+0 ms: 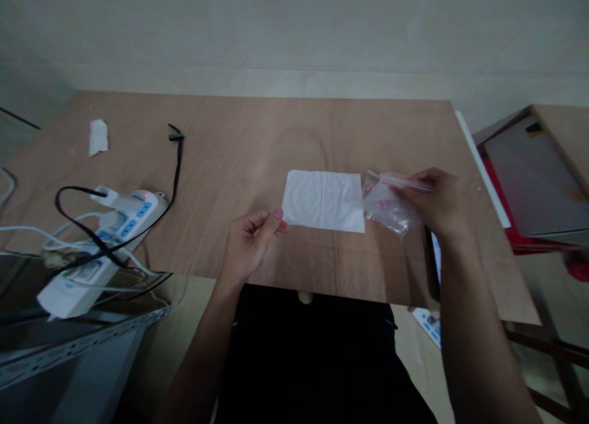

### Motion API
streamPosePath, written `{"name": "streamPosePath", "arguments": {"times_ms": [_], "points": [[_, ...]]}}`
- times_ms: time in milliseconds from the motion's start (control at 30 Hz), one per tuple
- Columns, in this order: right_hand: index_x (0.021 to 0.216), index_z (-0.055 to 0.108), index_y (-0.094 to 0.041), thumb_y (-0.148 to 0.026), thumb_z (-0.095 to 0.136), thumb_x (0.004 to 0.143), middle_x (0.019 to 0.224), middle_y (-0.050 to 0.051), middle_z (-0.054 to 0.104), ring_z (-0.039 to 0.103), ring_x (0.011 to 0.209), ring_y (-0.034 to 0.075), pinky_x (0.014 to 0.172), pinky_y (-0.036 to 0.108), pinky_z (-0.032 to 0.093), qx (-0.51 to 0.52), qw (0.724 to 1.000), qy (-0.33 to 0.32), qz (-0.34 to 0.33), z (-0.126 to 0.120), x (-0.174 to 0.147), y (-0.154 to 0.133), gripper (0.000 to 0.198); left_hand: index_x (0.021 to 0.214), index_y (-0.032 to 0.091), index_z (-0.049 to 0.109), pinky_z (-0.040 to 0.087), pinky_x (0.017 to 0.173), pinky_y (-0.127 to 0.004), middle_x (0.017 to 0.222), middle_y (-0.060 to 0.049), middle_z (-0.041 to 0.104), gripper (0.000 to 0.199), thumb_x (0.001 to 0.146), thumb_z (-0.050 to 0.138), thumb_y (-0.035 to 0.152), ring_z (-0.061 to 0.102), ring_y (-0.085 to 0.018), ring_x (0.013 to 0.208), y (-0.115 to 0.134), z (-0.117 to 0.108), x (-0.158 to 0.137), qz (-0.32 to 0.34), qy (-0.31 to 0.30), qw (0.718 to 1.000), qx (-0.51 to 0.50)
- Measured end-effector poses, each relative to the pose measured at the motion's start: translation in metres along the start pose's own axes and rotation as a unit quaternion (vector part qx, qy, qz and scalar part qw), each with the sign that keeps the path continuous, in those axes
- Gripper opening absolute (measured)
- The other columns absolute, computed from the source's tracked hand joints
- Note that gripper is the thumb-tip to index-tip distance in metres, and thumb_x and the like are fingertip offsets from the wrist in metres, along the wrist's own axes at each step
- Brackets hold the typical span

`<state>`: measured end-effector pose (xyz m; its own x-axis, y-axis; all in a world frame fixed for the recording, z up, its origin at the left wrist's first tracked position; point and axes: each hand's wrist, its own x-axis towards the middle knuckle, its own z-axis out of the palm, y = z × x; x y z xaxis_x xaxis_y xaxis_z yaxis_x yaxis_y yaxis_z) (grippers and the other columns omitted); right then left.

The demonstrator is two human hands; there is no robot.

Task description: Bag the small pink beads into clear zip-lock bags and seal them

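A white paper tissue (323,200), creased across its middle, is spread out over the wooden table. My left hand (251,237) pinches its lower left corner between thumb and fingers. To the right, my right hand (435,200) grips the top edge of a clear plastic zip bag (389,204) with pink markings. The bag's left side meets or nearly meets the tissue's right edge. What the bag holds, if anything, I cannot make out. Partly hidden by my right forearm, a dark-framed phone (433,261) lies near the table's front edge.
A white power strip (133,218) with plugs and tangled cables covers the left end of the wooden table (221,148). A black cable (178,160) reaches towards the back. A small white crumpled paper (98,137) lies at the back left. Right of the table stands a box-like cabinet (534,166).
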<state>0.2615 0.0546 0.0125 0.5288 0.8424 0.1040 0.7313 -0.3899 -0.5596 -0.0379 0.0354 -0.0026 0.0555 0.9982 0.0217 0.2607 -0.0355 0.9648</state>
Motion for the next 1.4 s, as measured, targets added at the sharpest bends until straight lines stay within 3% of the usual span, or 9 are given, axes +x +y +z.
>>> {"name": "streamPosePath", "arguments": {"times_ms": [167, 267, 400, 500, 700, 933, 1033, 1167, 1400], "points": [[0.072, 0.062, -0.017, -0.021, 0.084, 0.058, 0.067, 0.000, 0.062, 0.052, 0.057, 0.011, 0.052, 0.025, 0.038, 0.115, 0.988, 0.065, -0.074, -0.029, -0.022, -0.031, 0.026, 0.087, 0.020, 0.071, 0.054, 0.071, -0.027, 0.088, -0.005, 0.075, 0.024, 0.079, 0.071, 0.042, 0.069, -0.016, 0.076, -0.011, 0.007, 0.001, 0.014, -0.004, 0.997, -0.073], [0.069, 0.059, -0.018, -0.018, 0.082, 0.060, 0.064, -0.004, 0.058, 0.050, 0.054, 0.009, 0.049, 0.023, 0.037, 0.225, 0.966, 0.018, -0.128, -0.026, -0.038, -0.064, 0.025, 0.110, 0.023, 0.065, 0.055, 0.080, -0.030, 0.114, -0.008, 0.071, 0.048, 0.070, 0.079, 0.047, 0.069, -0.018, 0.094, -0.015, 0.007, 0.000, 0.019, -0.002, 0.984, -0.176], [0.076, 0.059, -0.019, -0.026, 0.083, 0.061, 0.067, -0.004, 0.060, 0.055, 0.057, 0.011, 0.051, 0.024, 0.041, 0.353, 0.913, -0.119, -0.168, 0.016, -0.058, -0.112, 0.029, 0.111, 0.026, 0.065, 0.055, 0.087, -0.033, 0.120, -0.007, 0.068, 0.061, 0.061, 0.080, 0.059, 0.067, -0.022, 0.104, -0.013, -0.004, -0.007, -0.026, -0.009, 0.954, -0.298], [0.084, 0.059, -0.020, -0.035, 0.080, 0.066, 0.073, -0.002, 0.064, 0.061, 0.063, 0.014, 0.057, 0.027, 0.047, 0.405, 0.875, -0.210, -0.159, 0.070, -0.066, -0.143, 0.032, 0.091, 0.022, 0.068, 0.056, 0.076, -0.028, 0.095, -0.003, 0.073, 0.045, 0.061, 0.082, 0.053, 0.070, -0.018, 0.085, -0.013, -0.019, -0.008, -0.093, 0.086, 0.944, -0.304], [0.126, 0.047, -0.016, -0.037, 0.071, 0.078, 0.109, 0.014, 0.066, 0.064, 0.104, 0.029, 0.089, 0.046, 0.050, 0.277, 0.906, -0.238, -0.212, 0.152, -0.067, -0.171, 0.058, 0.079, 0.016, 0.066, 0.053, 0.064, -0.030, 0.076, -0.005, 0.069, 0.033, 0.071, 0.069, 0.048, 0.066, -0.020, 0.071, -0.042, -0.064, 0.016, -0.166, 0.222, 0.961, -0.010], [0.128, 0.049, -0.013, -0.026, 0.062, 0.084, 0.134, 0.020, 0.055, 0.050, 0.126, 0.033, 0.109, 0.053, 0.036, 0.184, 0.923, -0.136, -0.309, 0.147, -0.067, -0.152, 0.048, 0.126, 0.012, 0.059, 0.046, 0.100, -0.046, 0.124, -0.016, 0.066, 0.054, 0.078, 0.063, 0.036, 0.061, -0.033, 0.114, -0.060, -0.085, 0.040, -0.058, 0.250, 0.897, 0.361], [0.125, 0.053, -0.012, -0.024, 0.060, 0.084, 0.130, 0.019, 0.058, 0.052, 0.122, 0.032, 0.106, 0.051, 0.040, 0.178, 0.929, -0.126, -0.300, 0.138, -0.069, -0.143, 0.044, 0.123, 0.012, 0.062, 0.038, 0.109, -0.047, 0.131, -0.017, 0.063, 0.047, 0.081, 0.059, 0.033, 0.054, -0.034, 0.126, -0.061, -0.085, 0.044, -0.040, 0.241, 0.878, 0.411], [0.117, 0.059, -0.012, -0.024, 0.058, 0.084, 0.120, 0.019, 0.063, 0.056, 0.116, 0.032, 0.102, 0.050, 0.043, 0.184, 0.931, -0.120, -0.292, 0.130, -0.072, -0.134, 0.034, 0.116, 0.011, 0.064, 0.045, 0.100, -0.048, 0.113, -0.018, 0.071, 0.040, 0.083, 0.054, 0.031, 0.063, -0.034, 0.111, -0.066, -0.090, 0.050, -0.078, 0.197, 0.897, 0.389], [0.109, 0.064, -0.015, -0.022, 0.061, 0.083, 0.114, 0.016, 0.066, 0.059, 0.112, 0.030, 0.100, 0.049, 0.045, 0.226, 0.923, -0.101, -0.294, 0.119, -0.080, -0.125, 0.027, 0.114, 0.019, 0.062, 0.035, 0.103, -0.059, 0.097, -0.010, 0.071, 0.043, 0.071, 0.068, 0.019, 0.062, -0.034, 0.107, -0.061, -0.100, 0.052, -0.007, 0.270, 0.902, 0.336]]}}
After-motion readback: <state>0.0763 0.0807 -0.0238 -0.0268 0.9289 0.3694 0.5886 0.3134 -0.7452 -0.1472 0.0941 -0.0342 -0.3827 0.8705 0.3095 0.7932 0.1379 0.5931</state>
